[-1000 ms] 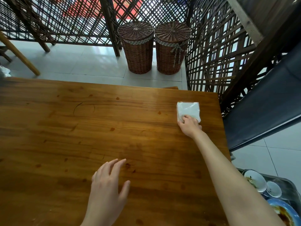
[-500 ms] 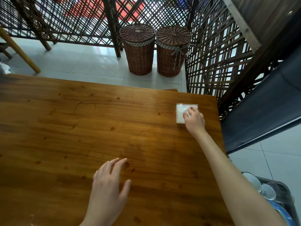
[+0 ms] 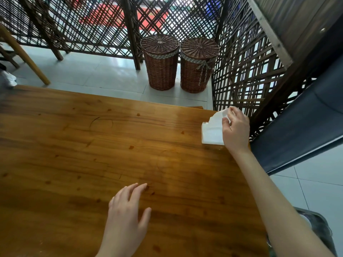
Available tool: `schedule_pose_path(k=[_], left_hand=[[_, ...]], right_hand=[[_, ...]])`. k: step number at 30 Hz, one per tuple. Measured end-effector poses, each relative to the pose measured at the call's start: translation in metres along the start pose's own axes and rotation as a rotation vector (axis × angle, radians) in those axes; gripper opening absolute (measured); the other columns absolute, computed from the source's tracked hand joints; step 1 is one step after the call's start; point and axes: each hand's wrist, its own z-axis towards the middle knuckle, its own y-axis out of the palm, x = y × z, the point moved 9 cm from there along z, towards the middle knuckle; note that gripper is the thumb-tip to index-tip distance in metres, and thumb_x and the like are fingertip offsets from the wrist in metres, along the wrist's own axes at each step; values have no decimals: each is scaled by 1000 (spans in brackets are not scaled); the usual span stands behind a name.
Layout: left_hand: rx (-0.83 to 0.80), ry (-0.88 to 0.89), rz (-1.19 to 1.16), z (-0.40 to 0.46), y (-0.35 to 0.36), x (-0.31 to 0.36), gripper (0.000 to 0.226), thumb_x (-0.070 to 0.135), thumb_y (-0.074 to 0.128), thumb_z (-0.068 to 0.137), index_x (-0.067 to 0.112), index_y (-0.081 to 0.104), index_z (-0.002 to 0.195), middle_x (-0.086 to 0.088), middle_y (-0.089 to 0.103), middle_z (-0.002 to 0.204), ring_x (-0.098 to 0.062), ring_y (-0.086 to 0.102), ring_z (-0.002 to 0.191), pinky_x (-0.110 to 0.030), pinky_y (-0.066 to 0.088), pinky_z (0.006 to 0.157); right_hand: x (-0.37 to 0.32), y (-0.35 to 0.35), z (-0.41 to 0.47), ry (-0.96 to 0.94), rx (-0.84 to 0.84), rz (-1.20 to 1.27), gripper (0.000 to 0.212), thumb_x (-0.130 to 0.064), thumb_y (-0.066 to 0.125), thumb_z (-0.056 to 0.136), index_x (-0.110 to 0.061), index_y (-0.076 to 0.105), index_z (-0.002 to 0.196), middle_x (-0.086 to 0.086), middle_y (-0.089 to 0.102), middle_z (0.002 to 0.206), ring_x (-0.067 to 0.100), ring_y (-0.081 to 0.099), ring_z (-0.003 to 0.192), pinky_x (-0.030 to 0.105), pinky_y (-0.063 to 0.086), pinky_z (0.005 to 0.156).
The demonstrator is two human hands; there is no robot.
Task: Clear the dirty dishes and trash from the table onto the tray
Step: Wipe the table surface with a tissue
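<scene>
A white tissue pack (image 3: 211,131) lies near the far right corner of the wooden table (image 3: 92,154). My right hand (image 3: 235,129) reaches over it and pinches a white tissue sheet (image 3: 221,114) pulled up from the pack between thumb and fingers. My left hand (image 3: 128,216) rests flat on the table near the front, fingers spread and holding nothing. A corner of the grey metal tray (image 3: 323,227) shows at the lower right, mostly hidden behind my right forearm.
Two lidded wicker baskets (image 3: 160,62) (image 3: 198,64) stand on the tiled floor beyond the table. A dark lattice screen (image 3: 241,71) runs behind and to the right. A dark blue bench seat (image 3: 300,127) borders the table's right edge. A wooden chair leg (image 3: 24,54) stands far left.
My right hand moved from the pack's near edge to its far side and lifted a tissue sheet upward. The view tilted up, so the dishes on the tray dropped out of sight. My left hand stayed put.
</scene>
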Motion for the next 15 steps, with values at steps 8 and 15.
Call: schedule_pose_path(k=[8, 15], left_hand=[[-2, 46, -29, -1, 0, 12, 57, 46, 50, 91, 41, 26, 142, 16, 30, 145, -7, 22, 137, -29, 19, 116], [24, 89, -32, -2, -16, 17, 56, 42, 54, 91, 36, 32, 142, 12, 35, 144, -9, 25, 137, -30, 21, 115]], right_hand=[[25, -5, -43, 217, -170, 120, 34, -15, 53, 95, -2, 57, 126, 9, 54, 135, 23, 48, 126, 40, 42, 104], [22, -31, -89, 254, -153, 81, 12, -16, 72, 82, -11, 75, 92, 2, 72, 92, 6, 61, 74, 16, 50, 63]])
